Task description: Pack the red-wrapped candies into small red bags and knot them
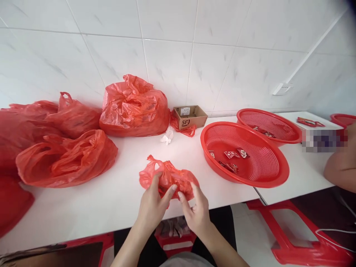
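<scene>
A small red plastic bag lies crumpled near the front edge of the white table. My left hand grips its left side, thumb bent over the near edge. Opposite it, my right hand grips the right side of the same bag, thumb pointing inward. Between the thumbs the bag's mouth seems to gape, with dark and red bits inside that I cannot make out. Just right of the bag stands a red plastic basket with a few small red packets on its bottom.
Several bulging red bags crowd the left, and a large one leans near the tiled wall. An open cardboard box, crumpled tissue and a second basket stand behind. A person's arm rests at right.
</scene>
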Tool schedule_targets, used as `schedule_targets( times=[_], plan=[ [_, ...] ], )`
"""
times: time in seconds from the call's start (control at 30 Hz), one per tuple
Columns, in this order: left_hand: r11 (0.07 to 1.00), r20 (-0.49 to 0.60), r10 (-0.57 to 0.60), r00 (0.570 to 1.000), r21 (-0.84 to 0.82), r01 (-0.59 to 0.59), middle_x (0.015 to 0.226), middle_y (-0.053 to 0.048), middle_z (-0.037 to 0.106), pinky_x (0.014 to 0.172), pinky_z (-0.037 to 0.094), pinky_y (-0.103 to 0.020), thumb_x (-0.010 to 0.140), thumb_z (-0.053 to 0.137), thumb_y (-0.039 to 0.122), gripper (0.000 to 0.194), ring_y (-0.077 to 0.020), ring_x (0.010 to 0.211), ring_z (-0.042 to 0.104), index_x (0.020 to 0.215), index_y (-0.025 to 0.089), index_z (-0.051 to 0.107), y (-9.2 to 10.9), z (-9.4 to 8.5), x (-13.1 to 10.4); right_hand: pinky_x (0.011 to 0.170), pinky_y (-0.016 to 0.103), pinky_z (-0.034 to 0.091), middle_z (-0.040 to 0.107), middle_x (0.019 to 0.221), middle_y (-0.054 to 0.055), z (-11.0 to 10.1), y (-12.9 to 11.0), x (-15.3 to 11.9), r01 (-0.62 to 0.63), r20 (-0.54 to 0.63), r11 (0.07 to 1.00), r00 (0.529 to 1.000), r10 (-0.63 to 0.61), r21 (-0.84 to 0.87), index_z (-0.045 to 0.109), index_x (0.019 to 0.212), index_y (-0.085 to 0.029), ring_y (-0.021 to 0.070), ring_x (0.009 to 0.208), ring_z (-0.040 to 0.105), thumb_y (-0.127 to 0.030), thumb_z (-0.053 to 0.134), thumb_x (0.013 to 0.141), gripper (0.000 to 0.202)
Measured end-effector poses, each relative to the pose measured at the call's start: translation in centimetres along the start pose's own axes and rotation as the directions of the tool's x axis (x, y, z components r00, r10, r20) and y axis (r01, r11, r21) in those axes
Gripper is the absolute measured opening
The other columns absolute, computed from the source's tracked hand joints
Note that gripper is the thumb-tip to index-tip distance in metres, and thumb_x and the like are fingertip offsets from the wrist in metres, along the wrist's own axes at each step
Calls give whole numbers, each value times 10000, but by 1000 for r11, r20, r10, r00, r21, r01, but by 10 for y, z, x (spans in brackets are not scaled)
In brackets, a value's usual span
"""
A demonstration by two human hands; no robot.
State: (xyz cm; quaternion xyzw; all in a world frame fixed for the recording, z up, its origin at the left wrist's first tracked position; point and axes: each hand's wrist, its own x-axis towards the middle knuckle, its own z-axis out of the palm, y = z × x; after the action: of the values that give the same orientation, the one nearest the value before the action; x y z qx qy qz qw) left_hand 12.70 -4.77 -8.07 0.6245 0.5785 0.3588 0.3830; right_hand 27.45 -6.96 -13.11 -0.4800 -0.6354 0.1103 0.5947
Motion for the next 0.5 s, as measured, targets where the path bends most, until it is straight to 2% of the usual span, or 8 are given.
schedule_targets(
  times=[0.03,0.1,0.13,0.2,0.27,0.3,0.4,0.5],
  plan=[
    [999,14,-34,999,-33,35,614,19,592,489,454,-305,836,585,499,344,-174,493,553,1062,240,571,-2,1,5,935,470,558,610,1331,116,0,-1,-2,-3,13,1000,1000,3,11,455,1422,-290,286,1179,624,-189,599,885,565],
    [990,-71,-32,997,-136,22,652,5,611,510,457,-281,839,581,497,274,-161,545,566,880,227,578,-12,-5,10,907,451,566,616,1312,132,-6,2,-1,-158,18,986,987,158,46,437,1446,-259,282,1129,644,-247,603,891,580],
    [981,-160,-22,987,-192,-9,713,-8,636,564,484,-281,831,599,488,265,-164,613,592,850,224,580,-18,-12,10,858,431,580,631,1277,139,-11,5,1,-285,16,955,959,285,79,412,1466,-238,268,1050,670,-293,597,899,599],
    [957,-352,-43,935,-283,-62,823,-18,665,712,522,-301,812,640,469,250,-179,749,627,863,229,589,-33,-29,8,705,374,593,673,1143,128,-24,13,5,-509,19,840,857,515,185,359,1496,-210,212,819,684,-384,555,923,631],
    [933,-449,-106,887,-355,-68,859,-12,660,794,519,-321,800,668,457,245,-182,800,628,869,239,581,-47,-46,2,599,327,562,683,957,79,-38,18,9,-602,45,751,787,615,271,379,1480,-200,166,656,624,-431,519,937,607],
    [925,-460,-127,879,-374,-62,863,-8,652,802,514,-319,792,683,450,244,-180,805,621,867,243,578,-52,-53,-2,588,314,547,666,866,52,-45,18,10,-607,51,745,783,619,277,430,1443,-197,158,630,601,-434,517,938,564],
    [933,-382,-95,919,-355,-51,818,-1,617,738,491,-287,770,711,432,235,-175,781,582,832,248,579,-58,-61,-15,632,302,527,604,721,18,-55,6,14,-513,35,841,856,516,171,620,1218,-205,162,653,593,-381,537,936,342],
    [936,-242,-37,969,-347,-51,752,0,563,683,455,-276,794,678,432,219,-174,738,538,781,244,565,-51,-54,-27,699,309,529,648,798,45,-46,-18,27,-287,93,950,957,276,124,673,1053,-226,176,744,631,-298,516,944,204]
  ],
)
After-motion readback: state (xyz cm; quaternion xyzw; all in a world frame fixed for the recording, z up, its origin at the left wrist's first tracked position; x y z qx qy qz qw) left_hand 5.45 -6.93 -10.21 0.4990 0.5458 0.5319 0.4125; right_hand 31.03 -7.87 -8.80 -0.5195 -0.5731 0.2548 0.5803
